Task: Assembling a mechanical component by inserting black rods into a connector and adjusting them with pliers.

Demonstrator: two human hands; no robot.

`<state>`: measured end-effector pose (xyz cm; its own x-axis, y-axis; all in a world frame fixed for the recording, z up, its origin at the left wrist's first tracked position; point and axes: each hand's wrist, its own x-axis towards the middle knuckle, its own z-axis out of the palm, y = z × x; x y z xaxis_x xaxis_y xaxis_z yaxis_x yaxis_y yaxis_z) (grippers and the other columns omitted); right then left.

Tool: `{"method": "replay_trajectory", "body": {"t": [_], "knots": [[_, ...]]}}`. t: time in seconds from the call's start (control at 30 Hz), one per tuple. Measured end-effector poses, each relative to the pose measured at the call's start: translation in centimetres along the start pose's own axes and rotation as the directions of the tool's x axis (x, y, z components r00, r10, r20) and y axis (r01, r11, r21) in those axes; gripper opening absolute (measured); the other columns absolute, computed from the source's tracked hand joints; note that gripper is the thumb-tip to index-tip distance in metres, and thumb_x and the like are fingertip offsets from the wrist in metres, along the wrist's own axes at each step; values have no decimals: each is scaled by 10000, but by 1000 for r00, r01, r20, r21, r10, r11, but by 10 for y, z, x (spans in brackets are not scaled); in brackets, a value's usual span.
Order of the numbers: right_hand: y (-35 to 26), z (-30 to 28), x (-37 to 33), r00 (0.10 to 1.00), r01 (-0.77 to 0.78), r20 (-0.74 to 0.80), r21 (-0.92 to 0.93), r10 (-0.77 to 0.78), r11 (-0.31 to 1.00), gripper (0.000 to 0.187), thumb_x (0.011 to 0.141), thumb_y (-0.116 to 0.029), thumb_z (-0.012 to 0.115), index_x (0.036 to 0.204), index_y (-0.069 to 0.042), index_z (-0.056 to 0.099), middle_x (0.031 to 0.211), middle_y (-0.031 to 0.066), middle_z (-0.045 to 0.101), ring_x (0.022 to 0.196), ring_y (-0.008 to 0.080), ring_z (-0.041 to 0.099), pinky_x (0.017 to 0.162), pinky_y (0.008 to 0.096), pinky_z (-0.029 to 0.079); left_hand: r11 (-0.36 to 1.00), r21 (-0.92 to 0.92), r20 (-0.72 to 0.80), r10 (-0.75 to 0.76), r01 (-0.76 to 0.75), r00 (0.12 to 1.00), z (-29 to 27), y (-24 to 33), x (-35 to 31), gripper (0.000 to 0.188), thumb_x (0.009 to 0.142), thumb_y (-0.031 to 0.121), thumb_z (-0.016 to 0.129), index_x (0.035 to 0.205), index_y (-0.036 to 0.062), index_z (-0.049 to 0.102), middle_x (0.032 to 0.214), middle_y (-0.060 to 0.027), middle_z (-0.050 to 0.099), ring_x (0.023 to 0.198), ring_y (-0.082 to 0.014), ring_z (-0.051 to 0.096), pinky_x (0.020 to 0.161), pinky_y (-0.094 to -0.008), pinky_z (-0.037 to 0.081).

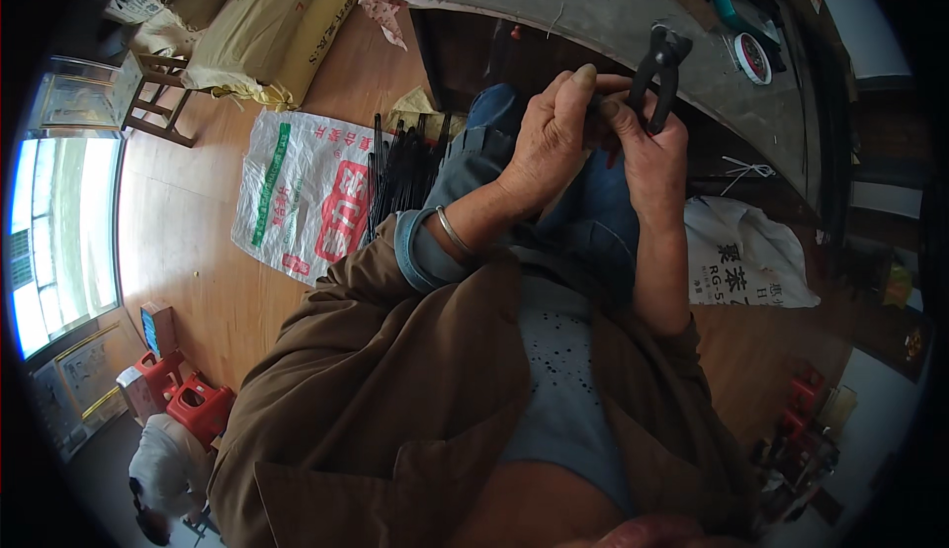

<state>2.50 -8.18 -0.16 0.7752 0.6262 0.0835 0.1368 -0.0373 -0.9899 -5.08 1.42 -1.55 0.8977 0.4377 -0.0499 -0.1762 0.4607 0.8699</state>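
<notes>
The fingers of the left hand (549,138) are curled, the thumb laid along the bent forefinger; whether they pinch anything I cannot tell, as the spot where both hands meet is dark and partly hidden. The right hand (654,161) closes around the handles of the black pliers (666,82), whose head points away from the person, and its thumb reaches toward the left fingers. The pliers stand out above the right hand, in front of the grey worktable (573,0), where a round tin (752,59) sits to the right. Below the hands are knees in blue jeans (603,202). To the left, thin black rods (403,168) lie beside a printed white sheet (297,192); to the right is a white sack (743,252).
</notes>
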Motion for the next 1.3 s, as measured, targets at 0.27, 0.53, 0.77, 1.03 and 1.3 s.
{"method": "replay_trajectory", "body": {"t": [0.27, 0.53, 0.77, 1.03, 1.3], "knots": [[-13, -1, 2, 996, 71, 52, -10, -70, 997, 249, 922, -261, 658, 928, -12, 655, 713, -5, 597, 594, 63, 527, 509, 200, 391, 999, 14, -35, 49, -48, 998, 3, 1, 8, 619, 1017, 494, 329, 1058, -38, 644, 775, -66, 632, 676, -109, 577, 600, -244, 469], [-43, -41, -27, 899, -298, 338, 4, 279, 955, 289, 994, -175, 515, 1184, 43, 501, 729, 72, 574, 529, 104, 543, 480, 213, 435, 977, 209, -124, 65, -38, 990, -12, 2, 21, 756, 998, 561, 282, 760, -27, 693, 495, -10, 460, 499, -93, 450, 493, -240, 369], [-41, -52, -53, 740, -537, 435, -77, 513, 840, 217, 990, -126, 469, 1150, 20, 476, 648, 32, 488, 449, 86, 479, 424, 237, 436, 972, 223, -126, 99, -69, 987, 7, -7, 14, 700, 986, 567, 326, 739, 5, 663, 560, -3, 515, 517, -77, 426, 475, -232, 321], [-47, -66, -59, 705, -587, 458, -51, 541, 808, 224, 995, -166, 489, 1134, 8, 469, 622, 15, 463, 442, 82, 467, 416, 246, 430, 983, 173, -59, 76, -65, 995, 4, 3, 19, 653, 1017, 485, 348, 708, -18, 629, 508, 11, 438, 508, -62, 392, 481, -246, 315], [-49, -68, -63, 673, -604, 478, -84, 564, 793, 277, 1003, -204, 487, 1159, 23, 459, 668, 46, 511, 490, 108, 523, 465, 260, 479, 984, 174, -8, 48, -46, 999, 18, -5, 9, 647, 1012, 501, 358, 703, -5, 616, 531, 9, 447, 525, -66, 400, 500, -240, 325]]}}
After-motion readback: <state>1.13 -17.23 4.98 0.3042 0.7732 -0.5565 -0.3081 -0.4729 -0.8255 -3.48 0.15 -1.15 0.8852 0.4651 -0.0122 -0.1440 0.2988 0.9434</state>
